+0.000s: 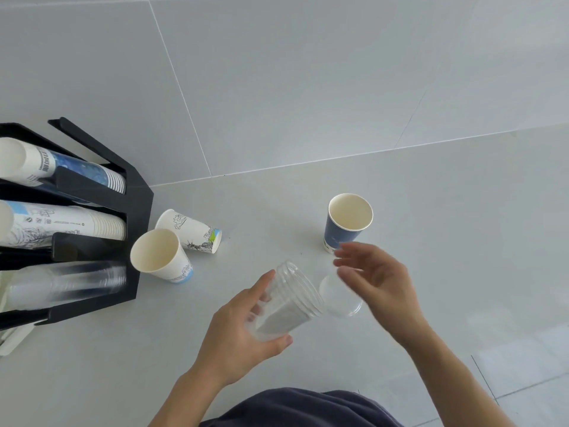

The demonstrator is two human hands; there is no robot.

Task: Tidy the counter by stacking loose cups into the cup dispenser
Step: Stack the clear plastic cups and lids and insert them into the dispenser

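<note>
My left hand (240,331) grips a small stack of clear plastic cups (286,303), tilted with the rims pointing up and right. My right hand (375,278) hovers just right of those rims, fingers spread, holding nothing. Under it another clear cup (341,298) stands on the counter. A blue paper cup (346,223) stands upright behind my right hand. Near the black cup dispenser (135,204) one white printed cup (160,255) stands and another white cup (191,231) lies on its side. The dispenser holds rows of blue, white and clear cups.
The grey counter (462,226) meets a grey tiled wall (308,72) behind. A white object (12,340) pokes out under the dispenser at the left edge. My dark clothing (301,408) fills the bottom middle.
</note>
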